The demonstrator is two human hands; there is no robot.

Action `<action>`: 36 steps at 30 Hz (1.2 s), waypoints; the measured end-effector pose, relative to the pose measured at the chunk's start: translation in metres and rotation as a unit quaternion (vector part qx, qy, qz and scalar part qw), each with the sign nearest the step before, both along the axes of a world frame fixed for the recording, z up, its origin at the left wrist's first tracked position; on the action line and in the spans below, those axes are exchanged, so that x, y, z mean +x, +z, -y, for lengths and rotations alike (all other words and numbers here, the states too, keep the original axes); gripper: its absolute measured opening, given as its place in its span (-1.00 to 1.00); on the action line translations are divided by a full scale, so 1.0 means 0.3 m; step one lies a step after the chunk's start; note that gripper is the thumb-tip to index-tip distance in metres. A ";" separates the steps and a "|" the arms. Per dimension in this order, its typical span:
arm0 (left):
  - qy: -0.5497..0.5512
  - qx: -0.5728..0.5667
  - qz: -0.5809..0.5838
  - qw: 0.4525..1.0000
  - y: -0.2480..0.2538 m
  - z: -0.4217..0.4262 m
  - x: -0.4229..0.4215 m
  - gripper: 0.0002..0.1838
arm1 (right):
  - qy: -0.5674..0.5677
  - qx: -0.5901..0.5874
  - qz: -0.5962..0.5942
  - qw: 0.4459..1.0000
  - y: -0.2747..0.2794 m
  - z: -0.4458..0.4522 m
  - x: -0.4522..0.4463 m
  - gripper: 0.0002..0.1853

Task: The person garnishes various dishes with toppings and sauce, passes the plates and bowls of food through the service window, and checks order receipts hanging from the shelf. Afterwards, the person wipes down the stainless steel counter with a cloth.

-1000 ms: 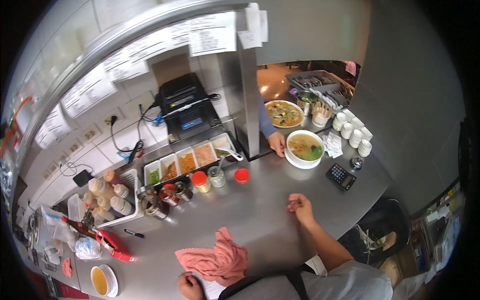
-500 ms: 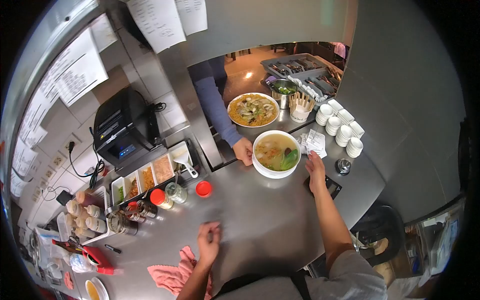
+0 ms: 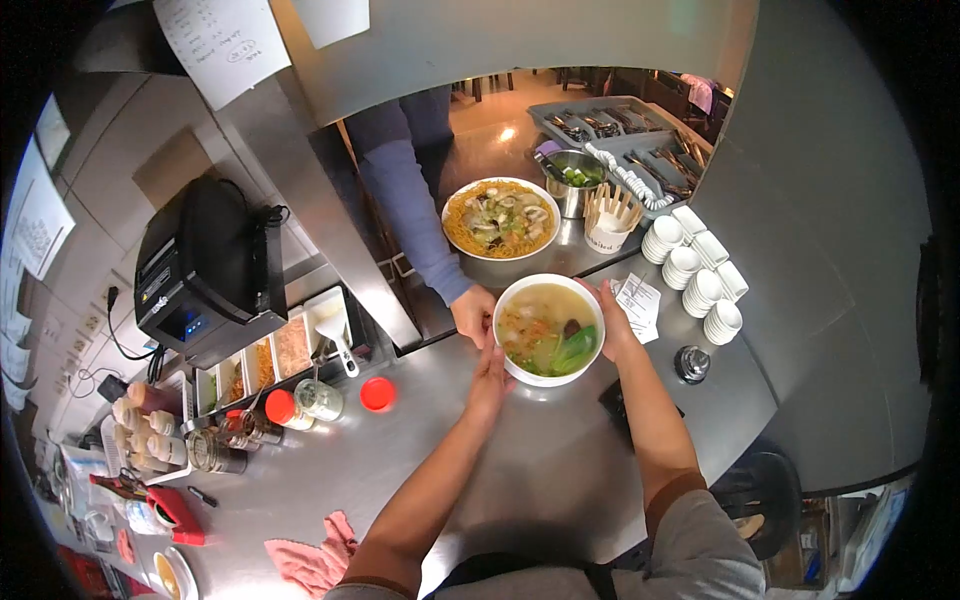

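Observation:
A white bowl of soup (image 3: pixel 548 330) with a green leafy vegetable and orange bits in broth sits at the pass-through edge of the steel counter. My left hand (image 3: pixel 488 378) is against its lower left side, fingers pointing up along the wall. On the right side, my right hand (image 3: pixel 614 318) cups the rim, its fingertips partly hidden behind the bowl. Another person's hand (image 3: pixel 473 314), in a blue sleeve, touches the bowl's upper left. Behind it stands a plate of noodles (image 3: pixel 470 232) with a pale topping.
To the right are paper slips (image 3: pixel 638 305), stacked small white cups (image 3: pixel 703 290) and a metal bell (image 3: pixel 692 364). Topping trays (image 3: pixel 292 347), jars (image 3: pixel 320 400), a red lid (image 3: pixel 378 394) and a black printer (image 3: pixel 205 270) line the left. A pink cloth (image 3: pixel 315 555) lies near me.
My left hand has moved up and forward to the soup bowl, and my right hand has moved in to its right side. The view has shifted somewhat; the other person's hand stays at the bowl.

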State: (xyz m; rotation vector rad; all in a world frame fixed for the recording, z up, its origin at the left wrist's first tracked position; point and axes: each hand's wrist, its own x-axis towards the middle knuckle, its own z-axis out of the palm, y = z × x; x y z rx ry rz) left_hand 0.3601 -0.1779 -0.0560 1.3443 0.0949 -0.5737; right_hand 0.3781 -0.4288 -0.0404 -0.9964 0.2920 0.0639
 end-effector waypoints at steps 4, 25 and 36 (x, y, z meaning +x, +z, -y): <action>0.030 -0.046 0.001 0.998 -0.023 0.023 0.008 -0.47 | -0.015 0.030 -0.004 0.999 0.002 -0.008 0.003 -0.30; 0.078 -0.072 0.053 0.993 0.307 0.034 0.102 -0.51 | 0.027 0.003 0.049 0.998 0.369 -0.006 0.084 -0.27; 0.092 -0.016 0.079 0.993 0.568 0.048 0.340 -0.46 | 0.067 -0.065 0.078 0.993 0.590 0.031 0.353 -0.22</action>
